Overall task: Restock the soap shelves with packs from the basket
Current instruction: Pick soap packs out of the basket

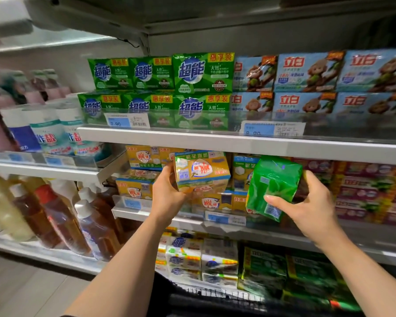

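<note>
My left hand (167,193) grips a yellow soap pack (201,171), held upside down in front of the middle shelf (160,213) where matching yellow packs (137,187) are stacked. In my right hand (306,207) is a green soap pack (273,186), thumb on its front, raised before the same shelf further right. The dark basket (215,296) shows at the bottom edge between my forearms. On the top shelf (215,139) stand green packs (202,73) in two layers.
Blue monkey-print soap packs (309,73) fill the top shelf's right side. Pink and red packs (370,193) sit right on the middle shelf. White and green packs (220,259) lie on the lower shelf. Detergent bottles (62,216) stand on the left unit.
</note>
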